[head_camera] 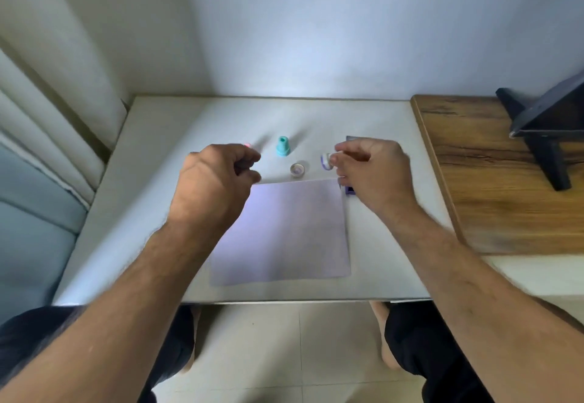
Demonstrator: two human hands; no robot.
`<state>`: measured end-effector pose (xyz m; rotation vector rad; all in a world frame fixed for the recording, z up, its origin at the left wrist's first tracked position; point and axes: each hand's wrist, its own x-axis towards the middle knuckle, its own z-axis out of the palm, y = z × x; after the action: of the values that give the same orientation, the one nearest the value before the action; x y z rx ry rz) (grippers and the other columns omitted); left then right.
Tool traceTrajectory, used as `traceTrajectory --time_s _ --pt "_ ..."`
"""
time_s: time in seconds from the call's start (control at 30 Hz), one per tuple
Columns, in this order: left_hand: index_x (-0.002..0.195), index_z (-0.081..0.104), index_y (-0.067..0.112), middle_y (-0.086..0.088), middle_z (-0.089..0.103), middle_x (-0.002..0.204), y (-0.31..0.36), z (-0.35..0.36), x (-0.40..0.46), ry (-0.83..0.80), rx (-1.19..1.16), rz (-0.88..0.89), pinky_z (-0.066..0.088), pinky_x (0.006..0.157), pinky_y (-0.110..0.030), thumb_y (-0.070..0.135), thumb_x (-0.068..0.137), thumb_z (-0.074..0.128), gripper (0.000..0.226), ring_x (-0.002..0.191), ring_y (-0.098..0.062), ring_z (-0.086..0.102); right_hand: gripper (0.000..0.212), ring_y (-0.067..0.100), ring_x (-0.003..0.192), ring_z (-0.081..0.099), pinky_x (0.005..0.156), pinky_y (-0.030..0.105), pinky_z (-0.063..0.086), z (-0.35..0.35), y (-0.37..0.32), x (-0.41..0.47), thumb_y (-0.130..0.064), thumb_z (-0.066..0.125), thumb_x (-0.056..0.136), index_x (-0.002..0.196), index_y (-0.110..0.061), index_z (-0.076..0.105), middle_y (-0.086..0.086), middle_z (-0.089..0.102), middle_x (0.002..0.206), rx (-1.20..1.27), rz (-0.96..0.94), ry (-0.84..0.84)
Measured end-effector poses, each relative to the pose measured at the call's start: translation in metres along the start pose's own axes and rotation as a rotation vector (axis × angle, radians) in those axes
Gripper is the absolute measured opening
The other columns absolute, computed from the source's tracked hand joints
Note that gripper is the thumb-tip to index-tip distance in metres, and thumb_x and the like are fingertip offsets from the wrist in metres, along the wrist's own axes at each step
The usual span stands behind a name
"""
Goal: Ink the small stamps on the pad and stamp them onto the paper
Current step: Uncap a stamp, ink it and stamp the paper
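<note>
A pale sheet of paper lies flat on the white table. Behind it a teal stamp stands upright, and a small white stamp lies with its inked face up. My right hand pinches another small white stamp with a purple rim, tipped sideways above the paper's far right corner. The dark blue ink pad is mostly hidden under that hand. My left hand hovers over the paper's far left corner with curled fingers; a pink stamp peeks out just beyond its knuckles.
A wooden board adjoins the table on the right and carries a dark stand holding a tablet. White walls close off the back and left. My knees and the tiled floor show below the table's front edge.
</note>
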<state>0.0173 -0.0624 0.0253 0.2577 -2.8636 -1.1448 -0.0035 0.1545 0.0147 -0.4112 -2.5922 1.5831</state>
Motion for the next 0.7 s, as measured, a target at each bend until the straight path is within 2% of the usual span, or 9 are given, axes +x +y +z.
traceTrajectory --time_s 0.07,0.17,0.27,0.37,0.47,0.53,0.6,0.63,0.7 --pt "0.109 0.073 0.028 0.012 0.073 0.097 -0.01 -0.007 -0.006 -0.001 0.006 -0.033 0.048 0.083 -0.019 0.019 0.084 0.074 0.027 0.097 -0.009 0.067 0.011 0.02 0.071 0.071 0.068 0.035 0.063 0.018 -0.008 -0.015 -0.013 0.075 0.083 0.094 -0.015 0.076 0.001 0.074 0.075 0.228 0.077 -0.054" --pt "0.113 0.071 0.029 0.006 0.072 0.101 -0.027 -0.01 -0.009 -0.04 0.06 -0.03 0.052 0.093 -0.03 0.02 0.084 0.074 0.03 0.102 -0.014 0.065 0.01 0.017 0.076 0.072 0.077 0.042 0.061 0.041 -0.006 -0.036 -0.019 0.074 0.083 0.093 -0.02 0.076 -0.001 0.076 0.081 0.262 0.031 -0.023" --pt "0.117 0.068 0.035 0.002 0.07 0.108 -0.051 -0.014 -0.006 -0.088 0.154 -0.046 0.052 0.092 -0.034 0.023 0.083 0.075 0.037 0.102 -0.017 0.064 0.011 0.015 0.077 0.072 0.078 0.045 0.061 0.066 -0.005 -0.045 -0.018 0.072 0.085 0.096 -0.019 0.075 -0.001 0.076 0.083 0.3 0.03 -0.049" --pt "0.119 0.064 0.037 0.009 0.068 0.107 -0.071 -0.017 0.001 -0.125 0.175 -0.093 0.053 0.087 -0.031 0.022 0.08 0.077 0.044 0.094 -0.011 0.064 0.011 0.02 0.078 0.072 0.075 0.045 0.062 0.091 -0.012 -0.045 -0.015 0.07 0.088 0.097 -0.02 0.074 0.003 0.076 0.085 0.345 0.058 -0.094" --pt "0.122 0.062 0.036 0.012 0.067 0.102 -0.081 -0.014 0.01 -0.168 0.177 -0.108 0.052 0.085 -0.029 0.025 0.079 0.079 0.048 0.094 -0.012 0.063 0.013 0.019 0.077 0.073 0.077 0.044 0.061 0.113 -0.016 -0.038 -0.016 0.07 0.088 0.09 -0.028 0.075 -0.004 0.076 0.081 0.334 0.054 -0.119" --pt "0.123 0.061 0.035 0.011 0.066 0.1 -0.085 -0.01 0.016 -0.195 0.187 -0.091 0.048 0.081 -0.025 0.028 0.078 0.079 0.049 0.094 -0.014 0.061 0.013 0.016 0.079 0.074 0.074 0.037 0.062 0.125 -0.015 -0.032 -0.014 0.069 0.089 0.098 -0.019 0.076 0.002 0.077 0.093 0.37 0.073 -0.141" --pt "0.123 0.062 0.034 0.01 0.065 0.101 -0.089 -0.006 0.021 -0.215 0.21 -0.07 0.042 0.076 -0.022 0.03 0.078 0.078 0.048 0.091 -0.013 0.058 0.013 0.016 0.074 0.072 0.071 0.032 0.061 0.134 -0.01 -0.028 -0.012 0.067 0.091 0.101 -0.013 0.076 0.013 0.071 0.106 0.433 0.123 -0.16" --pt "0.122 0.062 0.034 0.01 0.063 0.1 -0.089 -0.004 0.022 -0.225 0.224 -0.055 0.039 0.075 -0.021 0.03 0.078 0.078 0.047 0.09 -0.012 0.055 0.012 0.017 0.07 0.071 0.07 0.03 0.061 0.135 -0.007 -0.027 -0.011 0.067 0.092 0.099 -0.012 0.075 0.013 0.07 0.106 0.465 0.159 -0.168" --pt "0.12 0.064 0.034 0.01 0.061 0.098 -0.093 -0.002 0.023 -0.244 0.22 -0.038 0.039 0.074 -0.021 0.03 0.077 0.079 0.045 0.089 -0.012 0.055 0.01 0.019 0.069 0.07 0.069 0.029 0.061 0.139 -0.001 -0.028 -0.01 0.065 0.093 0.098 -0.01 0.074 -0.002 0.073 0.083 0.536 0.24 -0.194"
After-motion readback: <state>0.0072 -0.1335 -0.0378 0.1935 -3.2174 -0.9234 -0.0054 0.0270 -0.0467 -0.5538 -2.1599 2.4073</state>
